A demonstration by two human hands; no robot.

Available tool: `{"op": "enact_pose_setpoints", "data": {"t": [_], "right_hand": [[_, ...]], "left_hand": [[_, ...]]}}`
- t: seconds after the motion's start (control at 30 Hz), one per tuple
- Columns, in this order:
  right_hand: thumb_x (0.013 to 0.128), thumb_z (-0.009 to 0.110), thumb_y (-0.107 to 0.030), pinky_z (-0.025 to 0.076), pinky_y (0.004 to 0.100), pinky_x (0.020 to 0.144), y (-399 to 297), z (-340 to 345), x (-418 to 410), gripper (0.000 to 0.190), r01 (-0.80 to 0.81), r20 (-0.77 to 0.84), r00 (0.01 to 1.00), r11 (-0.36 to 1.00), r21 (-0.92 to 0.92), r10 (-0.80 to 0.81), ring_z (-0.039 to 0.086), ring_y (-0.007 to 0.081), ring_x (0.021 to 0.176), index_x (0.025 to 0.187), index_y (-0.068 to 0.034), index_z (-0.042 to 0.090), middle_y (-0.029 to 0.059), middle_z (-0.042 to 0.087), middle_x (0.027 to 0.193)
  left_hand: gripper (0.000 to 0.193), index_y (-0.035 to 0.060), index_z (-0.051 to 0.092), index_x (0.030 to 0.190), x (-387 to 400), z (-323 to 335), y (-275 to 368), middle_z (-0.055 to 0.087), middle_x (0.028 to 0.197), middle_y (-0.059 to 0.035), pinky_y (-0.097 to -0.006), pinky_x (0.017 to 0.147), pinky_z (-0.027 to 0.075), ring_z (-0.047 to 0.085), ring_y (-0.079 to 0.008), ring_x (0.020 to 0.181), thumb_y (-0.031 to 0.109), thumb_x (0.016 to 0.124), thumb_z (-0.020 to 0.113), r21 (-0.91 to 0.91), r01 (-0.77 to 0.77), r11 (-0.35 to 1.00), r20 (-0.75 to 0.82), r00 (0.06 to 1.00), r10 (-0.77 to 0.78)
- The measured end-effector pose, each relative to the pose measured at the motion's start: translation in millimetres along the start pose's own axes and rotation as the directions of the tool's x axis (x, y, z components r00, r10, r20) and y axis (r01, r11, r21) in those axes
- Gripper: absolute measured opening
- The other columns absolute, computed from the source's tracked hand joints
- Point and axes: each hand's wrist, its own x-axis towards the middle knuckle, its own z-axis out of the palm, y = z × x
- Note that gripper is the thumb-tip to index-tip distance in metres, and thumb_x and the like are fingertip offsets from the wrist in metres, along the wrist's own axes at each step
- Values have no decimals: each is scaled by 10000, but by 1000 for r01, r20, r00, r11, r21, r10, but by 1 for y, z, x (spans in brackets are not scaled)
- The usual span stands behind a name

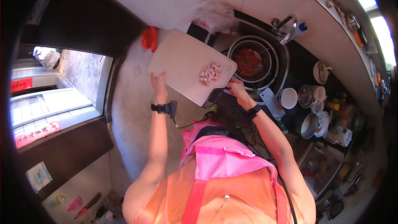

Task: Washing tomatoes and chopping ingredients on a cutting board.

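Between my two hands is a white cutting board point(180, 59), gripped at its near left edge by my left hand point(159, 85). My right hand point(239, 91) holds its right corner near the sink. A small heap of pale chopped meat point(211, 73) lies on the board's right part. Just beyond that corner, a metal bowl point(232, 49) in the sink holds red pieces point(248, 62), perhaps cut meat, in liquid. To the right of my right hand rests a cleaver point(271, 102) with a broad blade and dark green handle.
A chrome faucet point(289, 32) rises behind the sink point(285, 68). Clear plastic bags point(214, 15) lie at its back left, and a red bag point(150, 39) is beyond the board. On the right counter stand a white bowl point(288, 98), a pot point(309, 126) and several other bowls.
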Motion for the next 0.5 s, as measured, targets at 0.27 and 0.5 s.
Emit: {"op": "enact_pose_setpoints", "data": {"t": [0.27,0.5], "right_hand": [[738,563,-90,439,361,946,24,-7,67,492,466,-132,764,681,-565,-632,597,362,1105,1210,47,588,229,652,1140],[700,558,-132,435,433,978,53,-9,71,483,401,150,908,704,-586,-392,559,414,1140,1160,-1,628,269,615,1168]], "left_hand": [[820,-88,254,1468,60,10,43,352,1495,-192,-339,1149,246,297,-275,1408,187,828,687,-189,19,982,511,856,82],[831,-40,243,1492,56,2,32,326,1509,-214,-367,1147,247,302,-285,1410,295,865,675,170,-120,978,436,899,35]]}}
